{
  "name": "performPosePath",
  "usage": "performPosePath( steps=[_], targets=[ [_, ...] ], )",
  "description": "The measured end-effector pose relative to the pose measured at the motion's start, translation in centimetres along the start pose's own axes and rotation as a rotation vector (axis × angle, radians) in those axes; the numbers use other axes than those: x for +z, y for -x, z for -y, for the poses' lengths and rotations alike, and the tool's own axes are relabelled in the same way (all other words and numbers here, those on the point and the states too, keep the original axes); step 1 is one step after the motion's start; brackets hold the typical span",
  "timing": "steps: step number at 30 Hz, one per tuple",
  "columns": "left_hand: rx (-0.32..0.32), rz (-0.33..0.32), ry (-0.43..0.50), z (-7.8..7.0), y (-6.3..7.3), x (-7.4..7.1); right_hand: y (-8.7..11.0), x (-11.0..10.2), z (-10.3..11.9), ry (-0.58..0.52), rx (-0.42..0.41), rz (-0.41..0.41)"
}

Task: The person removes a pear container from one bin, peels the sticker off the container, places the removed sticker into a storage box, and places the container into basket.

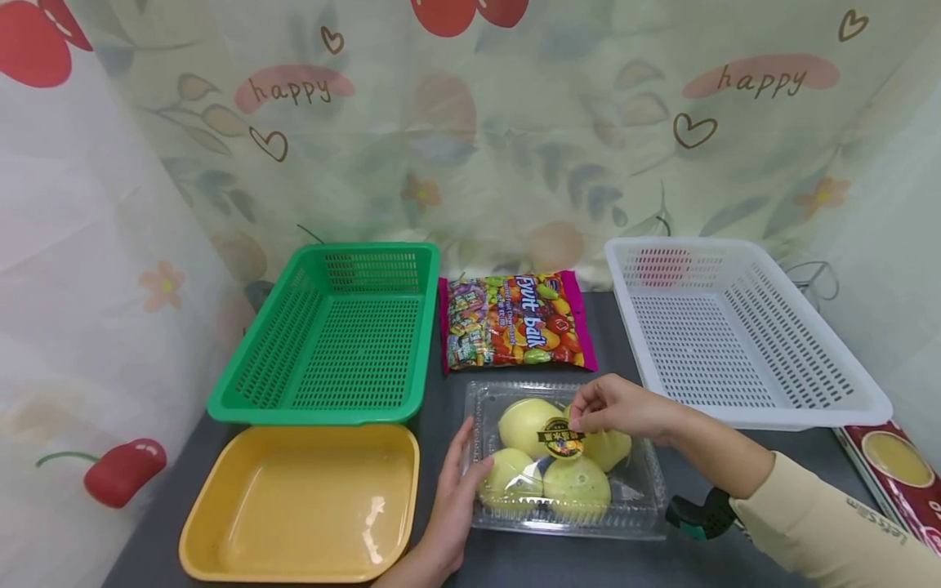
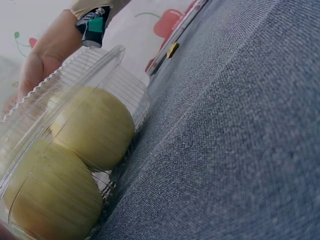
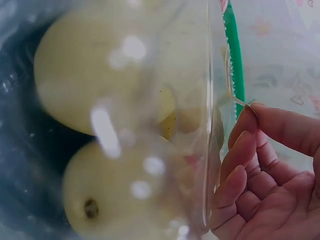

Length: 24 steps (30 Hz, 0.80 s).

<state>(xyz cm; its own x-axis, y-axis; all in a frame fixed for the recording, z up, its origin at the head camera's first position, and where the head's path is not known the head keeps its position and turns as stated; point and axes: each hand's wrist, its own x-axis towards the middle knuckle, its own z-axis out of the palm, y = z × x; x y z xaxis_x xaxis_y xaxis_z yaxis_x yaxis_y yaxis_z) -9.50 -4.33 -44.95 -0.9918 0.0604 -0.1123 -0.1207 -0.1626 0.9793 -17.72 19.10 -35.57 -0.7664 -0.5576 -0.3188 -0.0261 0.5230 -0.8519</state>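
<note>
Clear plastic box on the dark counter, lid down, four pale yellow fruits inside. Right hand over the lid, thumb and index pinching the edge of a round black-and-gold sticker; other fingers bent loosely, per right wrist view. Can't tell how much of the sticker sits on the lid. Left hand at the box's left side, fingers extended, thumb touching near the front left corner; not clasped round it.

Candy bag, pink-edged, lies just behind the box. Green basket back left, yellow tub in front of it, left of the left hand. White basket back right. Red package at the far right edge, partly cut off. Printed curtain hangs behind, "happy" on it twice.
</note>
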Motion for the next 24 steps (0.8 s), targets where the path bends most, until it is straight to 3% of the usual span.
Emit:
performPosePath(
  steps=[24],
  targets=[
    [-0.007,0.005,-0.008,-0.12,-0.02,-0.08,-0.28,-0.79,-0.14,-0.055,0.018,0.018]
  ],
)
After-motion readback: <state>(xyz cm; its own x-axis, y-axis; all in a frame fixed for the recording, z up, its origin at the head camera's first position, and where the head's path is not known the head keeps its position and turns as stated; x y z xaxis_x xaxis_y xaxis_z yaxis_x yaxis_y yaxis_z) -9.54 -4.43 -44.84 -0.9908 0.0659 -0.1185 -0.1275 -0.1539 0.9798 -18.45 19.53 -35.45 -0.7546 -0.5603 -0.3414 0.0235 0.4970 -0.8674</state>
